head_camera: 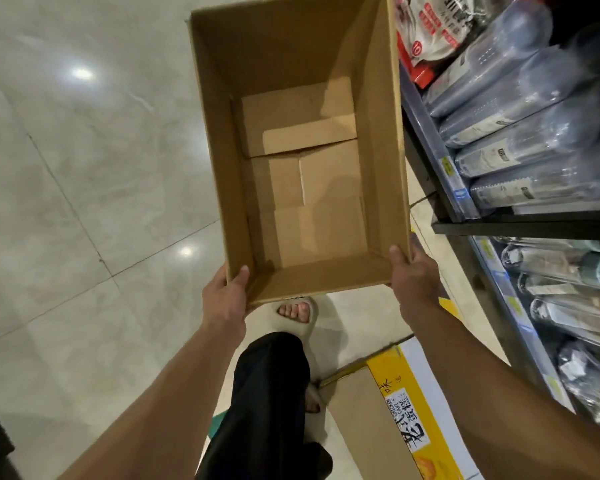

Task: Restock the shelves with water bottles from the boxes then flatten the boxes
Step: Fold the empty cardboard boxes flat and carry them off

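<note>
Head view, looking down: we see a brown cardboard box [219, 150], top open, its folded bottom flaps in plain sight, held above a pale tiled floor [84, 168]. The left hand [224, 296] grasps the box's near left corner, thumb hooked inside the rim. The right hand [413, 278] grasps the near right corner the same way. Just right of the box stands a dark shelf [534, 220], with water bottles [520, 109] lying on their sides in a row. Below the box's near edge we see a foot in a beige sandal [298, 311]. A yellow carton [395, 410] lies on the floor nearer us than the box, towards its right.
</note>
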### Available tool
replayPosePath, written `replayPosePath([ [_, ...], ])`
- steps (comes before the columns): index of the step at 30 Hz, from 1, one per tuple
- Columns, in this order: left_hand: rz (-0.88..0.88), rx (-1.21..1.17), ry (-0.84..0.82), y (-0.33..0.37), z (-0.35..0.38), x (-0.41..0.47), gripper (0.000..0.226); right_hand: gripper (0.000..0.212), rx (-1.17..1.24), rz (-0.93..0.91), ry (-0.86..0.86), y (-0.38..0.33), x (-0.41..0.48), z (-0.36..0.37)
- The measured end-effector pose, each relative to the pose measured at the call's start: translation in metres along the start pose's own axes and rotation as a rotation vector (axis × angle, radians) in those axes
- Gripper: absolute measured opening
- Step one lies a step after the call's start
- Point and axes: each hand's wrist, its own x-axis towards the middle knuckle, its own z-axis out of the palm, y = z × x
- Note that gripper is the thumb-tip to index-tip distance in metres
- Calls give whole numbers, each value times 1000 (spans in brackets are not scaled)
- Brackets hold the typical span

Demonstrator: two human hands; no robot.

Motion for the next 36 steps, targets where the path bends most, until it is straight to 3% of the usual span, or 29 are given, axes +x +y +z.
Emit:
replayPosePath([
  [6,124,4,24,12,-57,-41,34,56,86,64,-44,-14,-65,-10],
  [8,158,-20,29,16,-76,-62,35,70,-32,13,46,-28,-92,-23],
  [11,190,-51,41,17,-104,-95,35,69,-262,-370,368,-61,-142,-46],
  [12,198,-64,42,16,-114,-106,34,64,-268,-522,400,-74,-160,-49],
  [13,208,-79,44,15,-124,-117,33,59,-275,-638,347,-87,-176,-47],
  [15,235,-86,41,12,-141,-136,25,55,-384,-758,73,-108,-200,-34],
  [17,259,-107,21,7,-158,-154,19,62,-599,-761,-210,-121,-213,-12],
  [20,289,-148,-3,-5,-181,-178,19,83,-826,-658,-429,-129,-218,25],
  [23,306,-177,-19,-20,-202,-196,20,92,-994,-578,-484,-125,-214,58],
  [28,322,-196,-74,-40,-232,-207,20,90,-1153,-491,-511,-102,-216,93],
  [34,343,-220,-90,-60,-260,-213,24,84,-1144,-345,-681,-62,-248,94],
  [36,320,-234,-97,-65,-267,-216,26,85,-1123,-358,-659,-62,-258,91],
])
